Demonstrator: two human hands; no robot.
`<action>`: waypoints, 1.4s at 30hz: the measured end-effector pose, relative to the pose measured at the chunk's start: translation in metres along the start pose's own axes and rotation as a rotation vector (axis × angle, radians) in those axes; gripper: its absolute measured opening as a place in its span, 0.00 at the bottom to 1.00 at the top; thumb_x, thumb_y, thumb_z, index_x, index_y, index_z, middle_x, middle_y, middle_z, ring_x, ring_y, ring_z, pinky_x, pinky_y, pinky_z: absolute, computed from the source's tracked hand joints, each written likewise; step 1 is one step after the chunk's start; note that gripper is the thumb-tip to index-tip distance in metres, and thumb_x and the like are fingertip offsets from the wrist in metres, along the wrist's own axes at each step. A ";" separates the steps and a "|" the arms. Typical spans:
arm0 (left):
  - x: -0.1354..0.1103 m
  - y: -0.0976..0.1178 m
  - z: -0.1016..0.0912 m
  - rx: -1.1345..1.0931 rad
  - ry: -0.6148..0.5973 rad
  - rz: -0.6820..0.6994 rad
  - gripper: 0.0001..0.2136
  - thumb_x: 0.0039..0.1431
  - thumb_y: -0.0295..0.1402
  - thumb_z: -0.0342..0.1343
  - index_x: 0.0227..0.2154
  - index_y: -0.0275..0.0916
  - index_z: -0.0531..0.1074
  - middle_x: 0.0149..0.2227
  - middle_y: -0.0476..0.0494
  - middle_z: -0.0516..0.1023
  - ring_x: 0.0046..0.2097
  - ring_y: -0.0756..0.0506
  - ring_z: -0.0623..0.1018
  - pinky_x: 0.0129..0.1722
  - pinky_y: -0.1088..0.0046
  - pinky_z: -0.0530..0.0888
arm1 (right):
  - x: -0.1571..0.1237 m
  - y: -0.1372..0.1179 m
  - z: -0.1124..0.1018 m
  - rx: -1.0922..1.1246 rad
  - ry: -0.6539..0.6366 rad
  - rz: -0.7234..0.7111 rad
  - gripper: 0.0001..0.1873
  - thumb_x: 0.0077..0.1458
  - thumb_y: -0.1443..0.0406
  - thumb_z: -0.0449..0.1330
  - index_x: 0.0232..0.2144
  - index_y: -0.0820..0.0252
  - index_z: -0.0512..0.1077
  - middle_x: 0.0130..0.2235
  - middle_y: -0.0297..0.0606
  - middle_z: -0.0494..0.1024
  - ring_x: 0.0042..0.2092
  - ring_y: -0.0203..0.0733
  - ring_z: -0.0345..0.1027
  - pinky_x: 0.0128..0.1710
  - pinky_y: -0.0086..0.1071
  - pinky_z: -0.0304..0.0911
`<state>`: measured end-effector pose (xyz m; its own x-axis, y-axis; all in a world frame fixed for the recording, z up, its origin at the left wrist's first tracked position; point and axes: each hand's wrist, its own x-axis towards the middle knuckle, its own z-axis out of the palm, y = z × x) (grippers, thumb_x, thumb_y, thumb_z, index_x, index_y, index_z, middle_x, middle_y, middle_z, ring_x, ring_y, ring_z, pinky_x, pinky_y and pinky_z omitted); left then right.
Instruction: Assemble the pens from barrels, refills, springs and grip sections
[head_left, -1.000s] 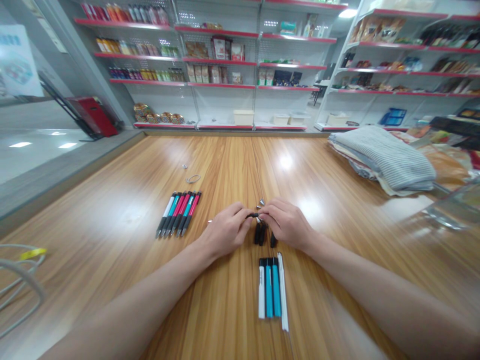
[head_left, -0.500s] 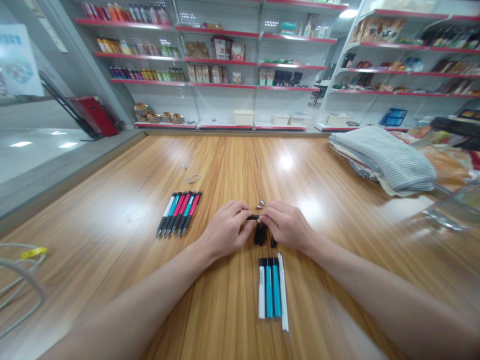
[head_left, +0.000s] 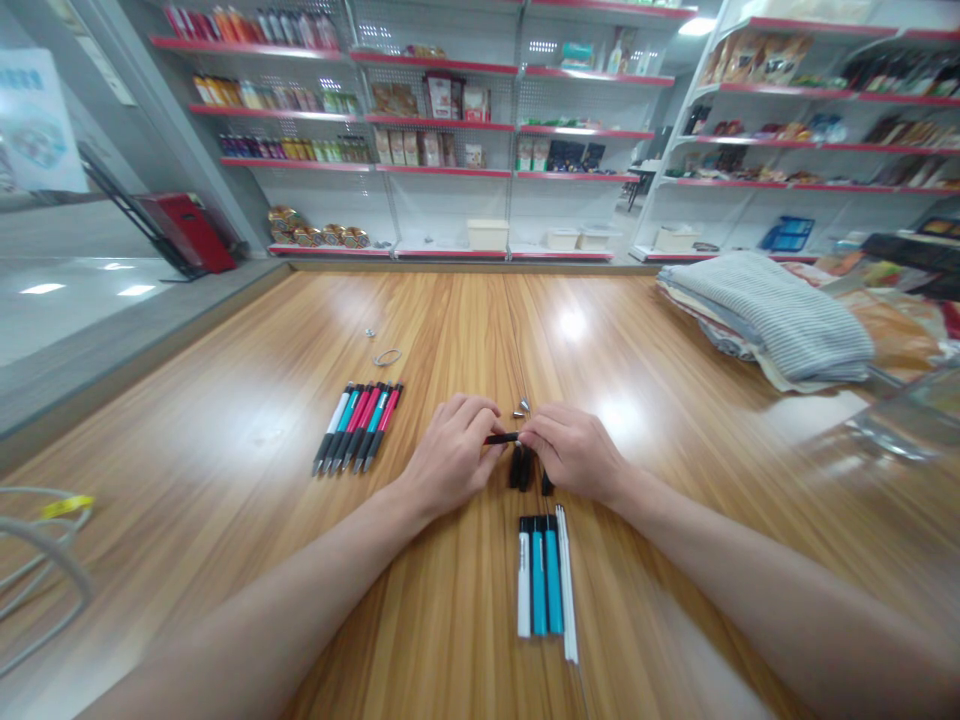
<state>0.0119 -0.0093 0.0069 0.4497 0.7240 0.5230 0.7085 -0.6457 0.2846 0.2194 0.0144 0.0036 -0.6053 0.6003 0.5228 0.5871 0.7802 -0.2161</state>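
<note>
Between my two hands is a pen (head_left: 501,438), held level, with a bit of red barrel and a black section showing. My left hand (head_left: 454,450) pinches its left end and hides most of the barrel. The fingers of my right hand (head_left: 574,450) close on its right end and cover the tip. Just below the pen lie several black rubber grips (head_left: 521,468), partly hidden by my right hand. Small silver cone tips (head_left: 520,408) rest beyond my fingers. Nearer me are white and blue pen barrels (head_left: 538,577) beside thin white refills (head_left: 566,585).
A row of whole pens (head_left: 358,428) lies to the left, with a thin wire ring (head_left: 387,357) and a tiny metal piece (head_left: 370,333) behind it. Folded cloths (head_left: 772,310) are piled at right. A pale cable (head_left: 45,560) coils at left. Stocked shelves (head_left: 435,170) stand beyond the table.
My left hand has shifted slightly left, and more of the pen, with some red, now shows between my hands. The parts on the table have not moved.
</note>
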 end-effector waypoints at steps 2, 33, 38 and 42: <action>0.000 0.001 -0.001 0.008 -0.018 -0.005 0.08 0.60 0.33 0.50 0.39 0.38 0.70 0.45 0.39 0.71 0.48 0.41 0.68 0.47 0.59 0.67 | 0.000 0.000 0.000 0.003 -0.001 0.003 0.11 0.62 0.65 0.50 0.29 0.59 0.68 0.30 0.39 0.71 0.34 0.39 0.63 0.34 0.31 0.58; -0.005 0.000 0.007 -0.781 0.403 -0.316 0.09 0.55 0.31 0.59 0.35 0.37 0.65 0.29 0.48 0.73 0.32 0.49 0.77 0.35 0.73 0.72 | 0.001 -0.001 -0.002 0.107 0.130 0.022 0.18 0.56 0.57 0.59 0.47 0.59 0.66 0.41 0.42 0.73 0.44 0.44 0.67 0.43 0.37 0.65; -0.002 0.004 0.000 -1.037 0.303 -0.359 0.08 0.57 0.32 0.58 0.33 0.36 0.64 0.28 0.45 0.77 0.29 0.50 0.76 0.31 0.74 0.71 | 0.002 -0.001 -0.003 0.075 0.182 0.090 0.15 0.57 0.61 0.58 0.46 0.59 0.67 0.41 0.42 0.72 0.43 0.43 0.67 0.42 0.35 0.64; 0.000 -0.001 0.002 -1.168 0.243 -0.392 0.09 0.57 0.35 0.58 0.33 0.34 0.67 0.30 0.41 0.79 0.28 0.50 0.75 0.32 0.73 0.71 | 0.002 0.002 -0.003 0.051 0.107 0.051 0.08 0.59 0.65 0.55 0.41 0.59 0.70 0.38 0.41 0.74 0.42 0.42 0.67 0.41 0.34 0.63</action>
<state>0.0120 -0.0081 0.0047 0.1182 0.9323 0.3418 -0.1880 -0.3170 0.9296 0.2213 0.0163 0.0066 -0.5127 0.6192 0.5947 0.5859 0.7587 -0.2849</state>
